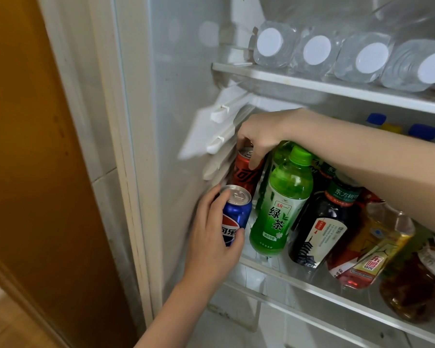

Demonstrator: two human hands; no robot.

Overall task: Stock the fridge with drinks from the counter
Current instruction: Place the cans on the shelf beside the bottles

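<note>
Blue can [236,214] sits in my left hand [211,237], fingers wrapped around its side and thumb across the front, at the left front corner of the lower shelf [299,283]. My palm hides the base, so I cannot tell whether it rests on the shelf yet. My right hand [259,136] reaches over the bottles and pinches the rim of the red can [245,169] just behind.

As I judge it, the gap is tight: fridge wall [176,121] on one side, green tea bottle [279,204] on the other. I want the red can pushed well back first, then the blue one brought upright and slid in front of it, base flat before I loosen my fingers. My right forearm lies across the bottle caps, so I should lift it out rather than drag it, or the green bottle may tip.

It is a slim blue can with a silver top, pull tab flat and unopened, a red, white and blue round logo and white characters on its side. It leans slightly right at the top.
</note>
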